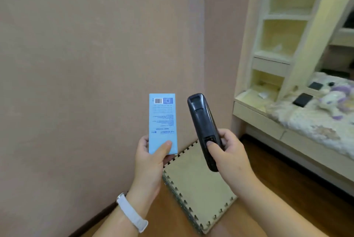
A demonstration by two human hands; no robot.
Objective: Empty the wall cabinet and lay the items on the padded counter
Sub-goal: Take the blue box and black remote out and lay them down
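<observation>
At the bottom of the frame a white wristband [132,212] circled the left wrist. Above it, near the centre, the left hand [151,157] was closed on the lower end of a pale blue box [162,121], thumb pressed on its face and fingers behind. The box stood upright, a flat rectangular carton with a barcode at its upper end and rows of small print that read upside down. Just right of it, apart from the box, the right hand [229,152] gripped a black remote control [205,131] by its lower half, thumb on the back panel. The remote leaned slightly left, its back toward the camera, and a recess showed at the top end.

Below and behind both hands a stack of tan foam puzzle mats [199,183] lay on the wooden floor [268,175] against the pink wall [95,54].

Farther off, in the upper right, a cream wall cabinet [283,31] stood open, its shelves nearly bare; a small white scrap [264,94] lay on the lowest level. To its right the padded counter [314,119], covered in a floral quilt, held two flat black items [303,99] and a white-and-purple plush toy [335,100].
</observation>
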